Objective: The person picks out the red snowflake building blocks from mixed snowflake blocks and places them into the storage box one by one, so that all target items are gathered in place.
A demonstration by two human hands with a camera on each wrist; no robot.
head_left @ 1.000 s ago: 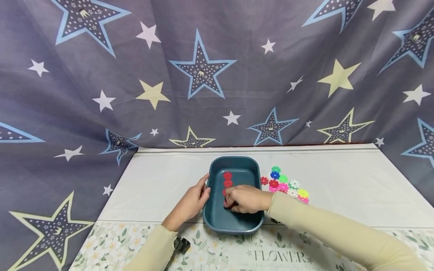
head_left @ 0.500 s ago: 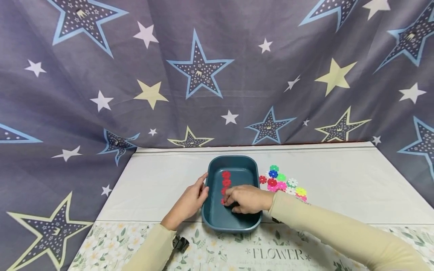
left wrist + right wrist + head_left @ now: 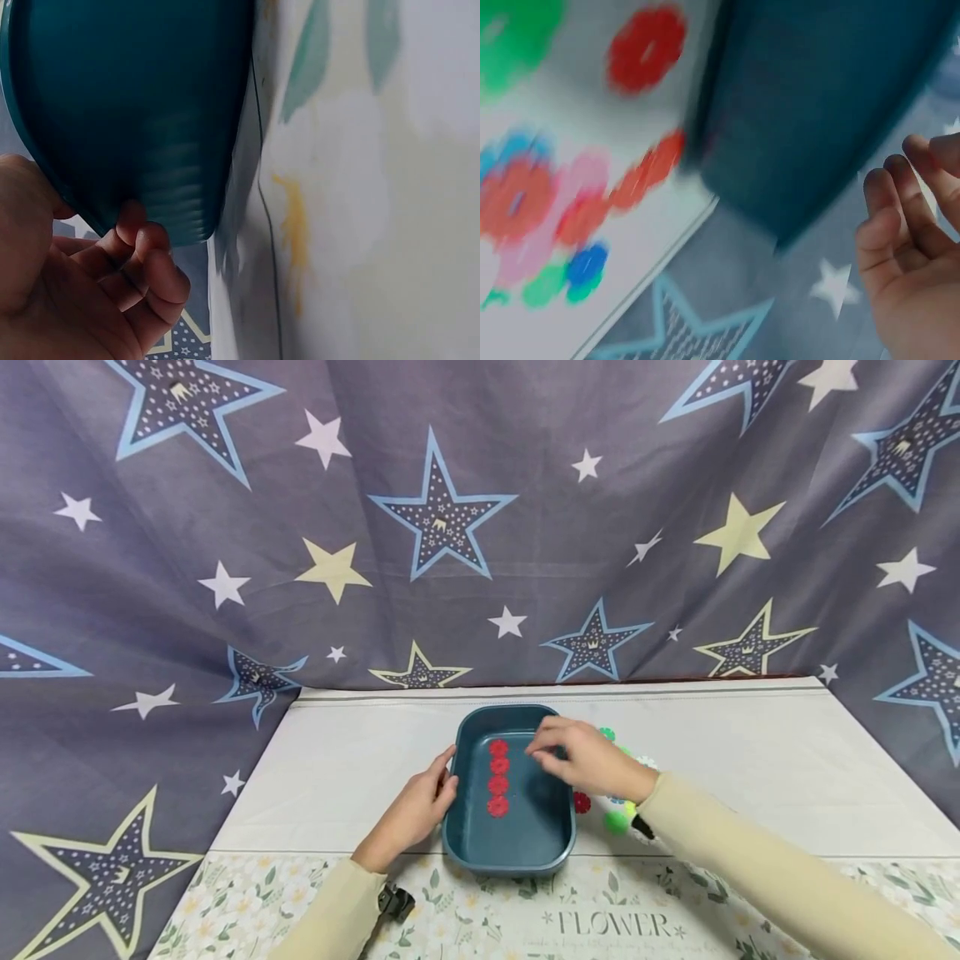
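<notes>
Four-sided and deep, a dark teal plastic tray (image 3: 510, 858) stands on the table in the head view. Several red flower-shaped discs (image 3: 498, 785) lie in a column on its floor. My left hand (image 3: 412, 810) holds the tray's left side at the rim; in the left wrist view its curled fingers (image 3: 154, 262) meet the outer wall. My right hand (image 3: 596, 758) hovers over the tray's right rim, fingers loosely bent. Nothing shows between the fingers (image 3: 911, 199) in the right wrist view.
Right of the tray lies a loose group of coloured flower discs, partly hidden by the right arm, including a green disc (image 3: 617, 822) and a red disc (image 3: 581, 802). A star-patterned curtain (image 3: 480, 527) hangs behind the table. Floral cloth (image 3: 465, 910) covers the front edge.
My right hand has let go of the lowest red disc and lifted up and to the right, uncovering the red column. The left hand stays at the tray's side.
</notes>
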